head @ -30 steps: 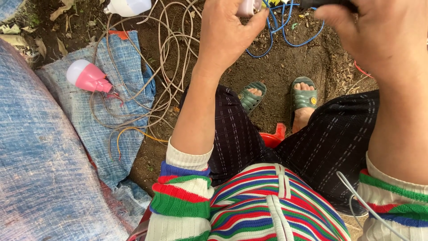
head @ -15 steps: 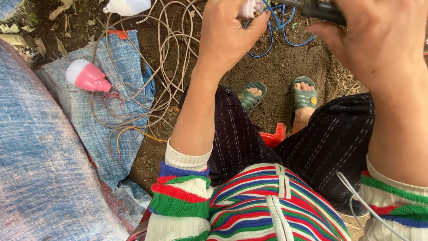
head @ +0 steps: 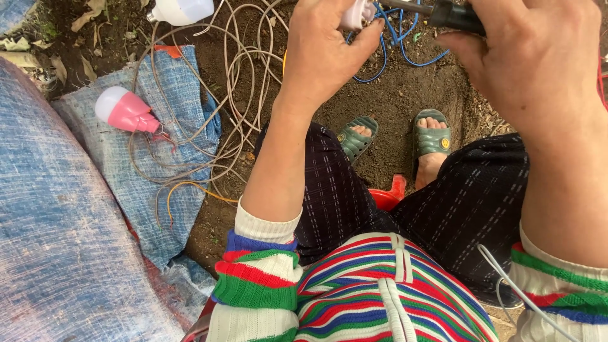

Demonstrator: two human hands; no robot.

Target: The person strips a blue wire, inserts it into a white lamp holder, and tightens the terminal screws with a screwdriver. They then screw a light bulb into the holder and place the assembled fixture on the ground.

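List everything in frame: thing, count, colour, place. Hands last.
bulb: 1, pink base with white dome, lying on the blue sheet at left
second bulb: 1, white, at top edge, partly cut off
small part: 1, white-pink, pinched in the left hand
tool: 1, black handle with metal shaft, in the right hand
beige cables: a loose tangle, count unclear, on the dirt at centre-left
blue wire: looped, on the dirt at top centre
woven sheets: blue, faded, along the left side
sandals: 2, green, on the feet at centre
red item: 1, mostly hidden between the legs
left hand: shut on the small part
right hand: shut on the tool
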